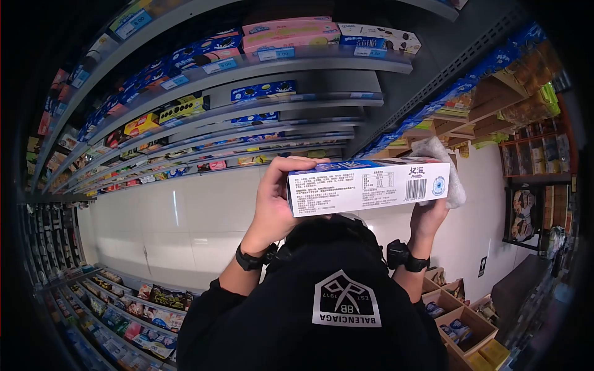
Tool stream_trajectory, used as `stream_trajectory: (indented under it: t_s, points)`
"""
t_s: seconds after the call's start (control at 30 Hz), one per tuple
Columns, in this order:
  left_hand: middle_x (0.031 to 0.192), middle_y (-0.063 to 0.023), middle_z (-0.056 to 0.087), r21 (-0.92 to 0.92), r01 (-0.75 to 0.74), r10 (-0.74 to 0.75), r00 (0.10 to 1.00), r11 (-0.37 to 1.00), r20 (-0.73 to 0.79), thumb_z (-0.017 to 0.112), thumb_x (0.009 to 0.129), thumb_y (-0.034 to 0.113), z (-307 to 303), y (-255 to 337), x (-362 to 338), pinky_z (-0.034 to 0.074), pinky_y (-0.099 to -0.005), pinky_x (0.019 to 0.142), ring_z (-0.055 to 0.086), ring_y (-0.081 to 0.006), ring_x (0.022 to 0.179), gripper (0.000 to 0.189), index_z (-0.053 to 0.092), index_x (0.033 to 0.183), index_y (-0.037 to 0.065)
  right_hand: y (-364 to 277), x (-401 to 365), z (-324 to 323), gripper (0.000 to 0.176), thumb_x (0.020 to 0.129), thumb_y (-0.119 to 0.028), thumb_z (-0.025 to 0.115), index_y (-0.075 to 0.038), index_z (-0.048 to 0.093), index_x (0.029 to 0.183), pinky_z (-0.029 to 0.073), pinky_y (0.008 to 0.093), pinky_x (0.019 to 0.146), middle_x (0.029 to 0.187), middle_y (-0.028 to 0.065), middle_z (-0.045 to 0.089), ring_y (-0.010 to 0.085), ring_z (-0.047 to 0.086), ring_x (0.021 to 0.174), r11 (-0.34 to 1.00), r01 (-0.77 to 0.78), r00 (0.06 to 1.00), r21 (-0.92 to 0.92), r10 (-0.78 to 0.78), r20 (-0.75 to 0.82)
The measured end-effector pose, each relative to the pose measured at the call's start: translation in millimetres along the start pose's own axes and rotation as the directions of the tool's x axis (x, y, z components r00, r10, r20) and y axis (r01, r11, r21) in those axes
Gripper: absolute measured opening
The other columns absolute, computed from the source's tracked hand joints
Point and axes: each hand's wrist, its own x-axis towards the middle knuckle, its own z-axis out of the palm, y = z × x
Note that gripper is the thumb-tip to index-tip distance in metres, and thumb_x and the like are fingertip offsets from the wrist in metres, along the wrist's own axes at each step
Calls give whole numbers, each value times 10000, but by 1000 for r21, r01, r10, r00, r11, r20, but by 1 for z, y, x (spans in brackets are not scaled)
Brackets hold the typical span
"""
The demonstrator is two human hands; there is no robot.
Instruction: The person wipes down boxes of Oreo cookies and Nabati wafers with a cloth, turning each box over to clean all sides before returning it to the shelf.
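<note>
A white and blue biscuit box is held up level in front of my chest, its long side with small print and a barcode toward me. My left hand grips the box's left end, thumb along the near edge and fingers on top. At the other end, my right hand holds a grey cloth against the box from behind. Its fingers are mostly hidden by the box and cloth. Both wrists wear black bands with a small device.
Grey shelves with rows of biscuit boxes and price tags rise ahead. Another stocked rack stands at lower left. Wooden bins with packets are at lower right, and a hanging row of blue packs runs along the right. Pale floor tiles lie below.
</note>
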Motion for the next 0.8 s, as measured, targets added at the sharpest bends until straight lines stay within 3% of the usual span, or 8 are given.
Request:
stream_trajectory:
  t_s: [0.1, 0.23, 0.27, 0.4, 0.53, 0.63, 0.73, 0.8]
  points:
    - [1305, -161, 611, 53, -23, 20, 999, 998, 49, 931, 641, -30, 3, 1, 1, 607, -380, 963, 625, -277, 1234, 723, 528, 1236, 52, -21, 0, 12, 543, 1099, -421, 313, 12, 576, 1295, 447, 396, 1065, 1269, 133, 634, 259, 608, 1201, 983, -104, 953, 150, 55, 299]
    - [1315, -169, 622, 120, -55, 46, 996, 991, 78, 927, 651, -27, 1, -1, 1, 610, -367, 946, 632, -267, 1225, 720, 530, 1247, 45, -34, -7, 25, 642, 1066, -553, 297, -22, 590, 1278, 475, 413, 1045, 1240, 128, 641, 269, 607, 1194, 919, -280, 960, 278, 259, 110]
    - [1319, -170, 625, 106, -18, 11, 998, 994, 70, 927, 656, -22, 1, -1, 1, 609, -365, 942, 635, -260, 1220, 717, 531, 1250, 45, -36, -7, 16, 631, 1015, -584, 409, -45, 582, 1294, 572, 432, 880, 1234, 133, 643, 274, 641, 1132, 902, -330, 912, 278, 229, 339]
    - [1327, -174, 626, 113, 6, -15, 997, 994, 82, 917, 679, -12, 2, -2, 6, 604, -372, 952, 646, -249, 1203, 707, 530, 1267, 41, -34, -4, 6, 616, 910, -506, 596, -67, 541, 1339, 581, 421, 548, 1198, 131, 658, 277, 699, 973, 918, -385, 875, 97, 329, 355]
    - [1336, -154, 612, 154, 49, -65, 993, 987, 100, 928, 684, 24, -1, -4, 6, 564, -348, 994, 633, -226, 1209, 772, 504, 1330, 55, -34, -6, 5, 629, 916, -480, 590, -49, 520, 1368, 586, 411, 562, 1199, 145, 665, 278, 704, 959, 921, -385, 889, 64, 351, 293]
    - [1324, -110, 593, -105, 78, -72, 995, 991, 68, 939, 682, 56, 7, 8, 12, 528, -326, 1011, 611, -189, 1204, 850, 466, 1388, 71, -26, -11, -1, 685, 883, -416, 649, -14, 484, 1413, 607, 431, 777, 1272, 162, 639, 287, 682, 1073, 930, -360, 900, 79, 323, 294]
    - [1295, -75, 579, 26, 156, -157, 985, 987, 65, 929, 685, 49, -1, 2, 12, 516, -318, 1006, 596, -165, 1193, 876, 444, 1414, 76, -19, -17, 0, 861, 785, -268, 774, 18, 387, 1500, 351, 467, 1186, 1470, 172, 505, 301, 498, 1371, 976, -142, 958, 163, 94, 272]
    - [1301, -88, 593, 145, 175, -190, 977, 974, 94, 936, 661, 19, -10, -3, 11, 526, -324, 1002, 604, -180, 1201, 813, 490, 1338, 76, -23, -17, 4, 890, 768, -266, 790, 15, 376, 1504, 359, 446, 1176, 1461, 169, 498, 290, 499, 1357, 983, -106, 960, 147, 63, 274]
